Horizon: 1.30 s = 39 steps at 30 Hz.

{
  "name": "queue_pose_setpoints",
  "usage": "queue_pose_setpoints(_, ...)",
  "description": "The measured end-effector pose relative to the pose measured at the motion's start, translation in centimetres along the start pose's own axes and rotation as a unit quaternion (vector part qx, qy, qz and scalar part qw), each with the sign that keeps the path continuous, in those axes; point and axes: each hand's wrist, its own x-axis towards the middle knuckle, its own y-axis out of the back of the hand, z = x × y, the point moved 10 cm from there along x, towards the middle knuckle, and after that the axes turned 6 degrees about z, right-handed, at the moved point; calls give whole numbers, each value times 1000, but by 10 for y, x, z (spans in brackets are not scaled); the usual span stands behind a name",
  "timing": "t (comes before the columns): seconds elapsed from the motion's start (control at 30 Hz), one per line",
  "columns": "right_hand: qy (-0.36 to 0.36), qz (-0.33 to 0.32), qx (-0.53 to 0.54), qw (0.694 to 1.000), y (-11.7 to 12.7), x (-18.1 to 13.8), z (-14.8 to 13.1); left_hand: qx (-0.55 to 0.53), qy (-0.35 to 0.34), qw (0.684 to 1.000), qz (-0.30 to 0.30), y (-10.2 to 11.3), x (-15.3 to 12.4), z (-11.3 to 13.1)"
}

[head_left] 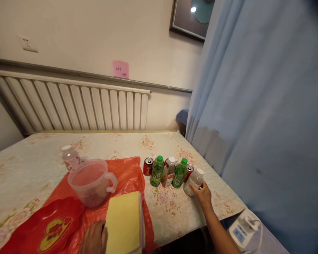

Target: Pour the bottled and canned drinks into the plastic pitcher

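My right hand (203,194) is wrapped round a clear bottle (193,183) with a white cap, which stands on the flowered tablecloth at the right end of a group of drinks. Left of it are two green bottles (157,173) with green caps, a white-capped bottle (168,173) between them, and dark red cans (148,166). My left hand (93,238) lies on a red plastic sheet (127,169), palm down with its fingers laid flat, beside a folded yellow cloth (124,222). Part of this hand is cut off by the lower frame edge.
A translucent jug (91,187) with a handle stands on the red sheet, near a red scalloped tray (26,225). Behind the jug is another white-capped bottle (71,158). A power strip (241,231) lies low at right, below a blue curtain (254,106). A radiator (95,106) lines the wall.
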Motion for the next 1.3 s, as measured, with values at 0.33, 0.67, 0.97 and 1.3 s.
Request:
queue_pose_setpoints(0.33,-2,-13,31,999,-9,-7,14,-6,-3,1000,-1,1,0,1)
queue_pose_setpoints(0.67,-5,-37,39,999,-25,-28,47,-10,12,1000,-6,2,0,2)
queue_pose_setpoints(0.97,30,-36,-27,999,-29,-31,51,-8,26,999,-17,-5,-3,-5)
queue_pose_setpoints(1.3,66,-36,-60,995,-31,-32,43,6,-21,999,30,-5,-5,-6)
